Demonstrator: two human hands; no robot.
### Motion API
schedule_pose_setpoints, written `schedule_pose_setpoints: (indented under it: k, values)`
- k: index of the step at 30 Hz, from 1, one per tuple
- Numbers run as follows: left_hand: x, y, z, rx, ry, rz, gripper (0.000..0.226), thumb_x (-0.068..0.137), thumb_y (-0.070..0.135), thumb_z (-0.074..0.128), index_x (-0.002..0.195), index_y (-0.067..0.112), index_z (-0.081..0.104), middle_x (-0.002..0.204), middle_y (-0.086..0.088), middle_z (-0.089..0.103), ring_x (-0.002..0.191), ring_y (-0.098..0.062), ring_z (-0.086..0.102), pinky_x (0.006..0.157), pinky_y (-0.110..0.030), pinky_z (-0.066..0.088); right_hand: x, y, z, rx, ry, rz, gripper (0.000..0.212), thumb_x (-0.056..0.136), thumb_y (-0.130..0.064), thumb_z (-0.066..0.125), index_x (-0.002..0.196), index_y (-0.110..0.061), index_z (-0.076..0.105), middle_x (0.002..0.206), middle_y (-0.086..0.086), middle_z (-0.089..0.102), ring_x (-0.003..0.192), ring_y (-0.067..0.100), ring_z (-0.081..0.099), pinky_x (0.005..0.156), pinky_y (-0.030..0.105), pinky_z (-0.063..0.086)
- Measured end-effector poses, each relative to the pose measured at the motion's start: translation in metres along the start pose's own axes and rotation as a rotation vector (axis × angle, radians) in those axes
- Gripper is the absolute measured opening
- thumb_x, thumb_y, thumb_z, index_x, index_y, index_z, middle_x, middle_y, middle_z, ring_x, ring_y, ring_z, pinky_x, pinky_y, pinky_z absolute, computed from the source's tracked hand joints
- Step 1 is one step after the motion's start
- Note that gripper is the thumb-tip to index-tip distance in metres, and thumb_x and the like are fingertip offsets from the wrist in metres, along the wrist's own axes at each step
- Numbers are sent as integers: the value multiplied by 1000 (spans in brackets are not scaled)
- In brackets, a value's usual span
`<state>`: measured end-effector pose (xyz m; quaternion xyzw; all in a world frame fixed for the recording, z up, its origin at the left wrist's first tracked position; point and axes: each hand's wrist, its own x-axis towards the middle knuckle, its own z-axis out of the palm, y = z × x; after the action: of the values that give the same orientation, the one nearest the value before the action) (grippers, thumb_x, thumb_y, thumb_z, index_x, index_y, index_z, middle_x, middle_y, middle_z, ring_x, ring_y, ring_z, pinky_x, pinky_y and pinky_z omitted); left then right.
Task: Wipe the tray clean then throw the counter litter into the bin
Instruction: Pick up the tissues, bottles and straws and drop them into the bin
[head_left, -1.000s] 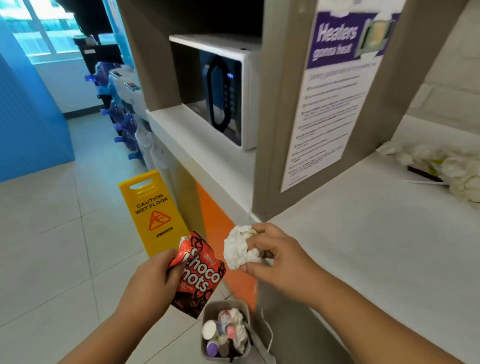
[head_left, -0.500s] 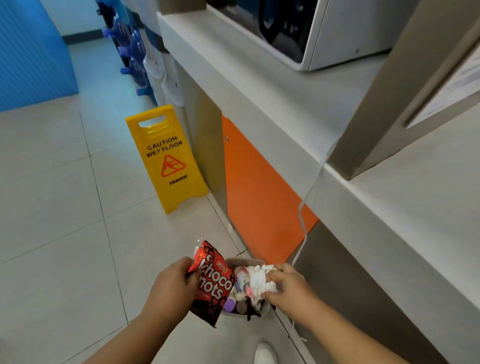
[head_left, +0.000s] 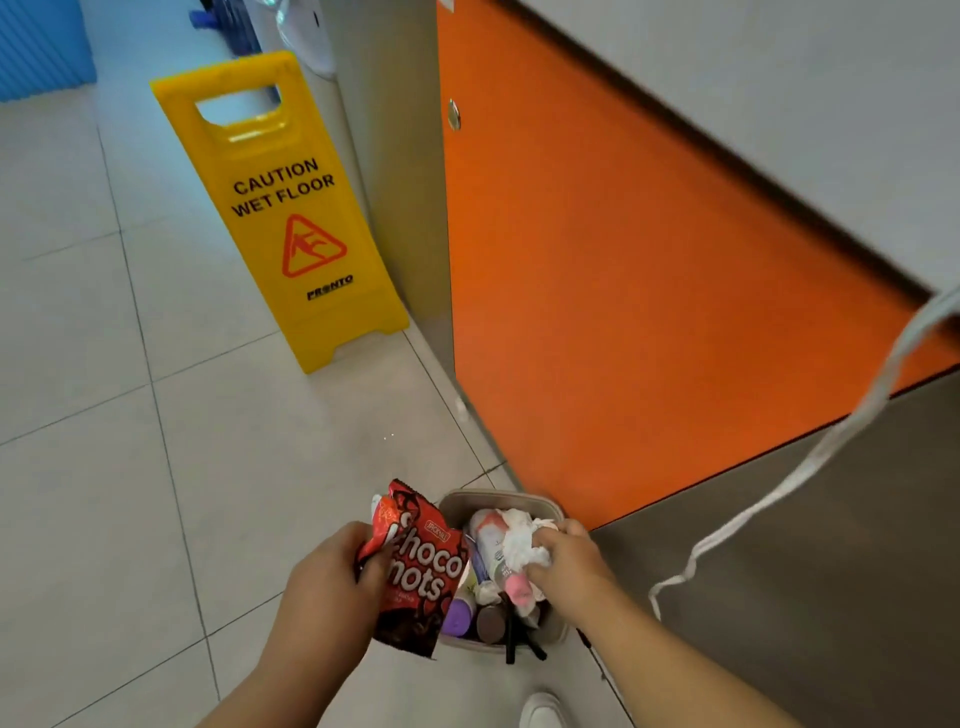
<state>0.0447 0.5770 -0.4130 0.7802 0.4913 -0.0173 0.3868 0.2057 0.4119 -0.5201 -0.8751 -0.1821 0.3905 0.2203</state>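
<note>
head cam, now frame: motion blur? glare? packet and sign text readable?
Head view: motion blur smears the white strap and the orange panel along its upper edge; wet floor sign and snack packet print reads cleanly; light soft, no glare on the print.

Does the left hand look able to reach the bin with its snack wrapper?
Probably yes: the left hand holds the snack wrapper beside the open bin, though the right hand crowds it.

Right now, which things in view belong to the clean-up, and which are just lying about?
Job:
left hand holding snack wrapper
right hand gripping crumpled tissue
bin, already holding bottles

Lying about:
wet floor sign
orange cabinet door
dangling white strap
</note>
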Motion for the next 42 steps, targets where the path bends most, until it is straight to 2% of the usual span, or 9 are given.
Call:
schedule_pose_setpoints:
  k: [14, 17, 20, 22, 25, 28, 32, 37, 42]
  values:
    - [41, -11, 41, -14, -44, 32, 16, 93, 25, 54, 79, 31, 59, 76, 6, 66, 73, -6, 61, 61, -25, 48, 73, 13, 31, -242, -129, 108, 57, 93, -18, 49, 143, -36, 31, 157, -4, 10, 134, 26, 33, 106, 31, 36]
    - [40, -7, 42, 22, -63, 61, 15, 92, 22, 53, 81, 29, 60, 77, 7, 64, 73, -6, 60, 63, -28, 49, 56, 1, 20, -189, 62, -49, 45, 91, -27, 55, 135, -33, 46, 144, -6, 35, 126, 19, 37, 102, 29, 38]
    - [37, -3, 43, 30, -85, 103, 17, 87, 16, 56, 83, 31, 62, 82, 8, 61, 77, -8, 60, 69, -32, 51, 26, -25, 3, 373, -2, -322, 40, 86, -27, 67, 125, -31, 57, 118, -24, 52, 98, -11, 51, 85, 5, 38]
    - [37, 0, 44, 52, -98, 137, 22, 83, 11, 58, 75, 33, 59, 79, 7, 58, 76, -8, 57, 66, -27, 47, 9, -37, -1, 479, -107, -421, 44, 82, -19, 72, 118, -39, 57, 88, -37, 57, 64, -8, 49, 67, 5, 40]
    - [39, 3, 47, 88, -119, 150, 25, 78, 9, 63, 73, 32, 56, 78, 9, 53, 76, -11, 54, 60, -19, 37, 7, -40, 4, 474, 9, -462, 45, 80, -9, 72, 89, -52, 64, 71, -35, 58, 59, -2, 49, 60, 11, 40]
    - [37, -3, 49, 118, -100, 153, 27, 81, 20, 68, 105, 31, 62, 98, 19, 53, 91, -7, 53, 71, -13, 37, 16, -30, 6, 413, 233, -488, 35, 76, -15, 69, 100, -40, 64, 87, -34, 62, 80, -5, 59, 74, 9, 45]
    - [34, -14, 48, 177, -86, 124, 47, 84, 29, 67, 127, 34, 49, 129, 14, 47, 120, -10, 47, 94, -23, 40, 37, -11, 15, 205, 302, -434, 20, 81, -11, 61, 95, -21, 72, 91, -10, 64, 89, 17, 62, 83, 30, 51]
    - [31, -31, 47, 171, -73, 115, 39, 88, 30, 62, 125, 34, 51, 128, 15, 48, 118, -6, 48, 93, -19, 38, 58, -3, 38, -55, 138, -349, 15, 90, -10, 52, 95, -15, 65, 96, -7, 53, 85, 4, 44, 79, 18, 35]
    - [32, -47, 45, 159, -55, 137, 35, 88, 27, 61, 122, 33, 53, 123, 17, 49, 115, -2, 48, 89, -14, 34, 76, -7, 61, -273, -54, -169, 10, 89, -7, 46, 93, -12, 52, 92, 5, 49, 88, 28, 55, 72, 33, 41]
